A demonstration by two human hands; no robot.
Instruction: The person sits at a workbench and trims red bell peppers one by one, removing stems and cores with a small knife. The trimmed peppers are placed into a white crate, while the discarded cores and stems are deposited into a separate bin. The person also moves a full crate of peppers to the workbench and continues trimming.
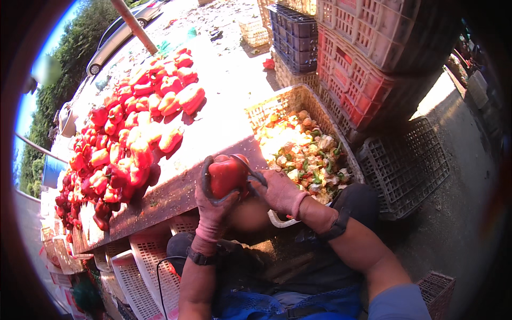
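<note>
Your left hand (212, 207) curled round pepper (226, 177), left of scrap crate (288, 101); your right hand (281, 193) half-curled beside it, grip unclear. Likely light, firm, slick: cup widest part.

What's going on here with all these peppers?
A person in gloves holds one red pepper in the left hand, near the table's edge. The right hand is up against the pepper's side; whether it holds a tool, I can't tell. A pile of red peppers lies on the table ahead and to the left. On the right, a pale yellow crate holds pepper cores and stems.
</note>
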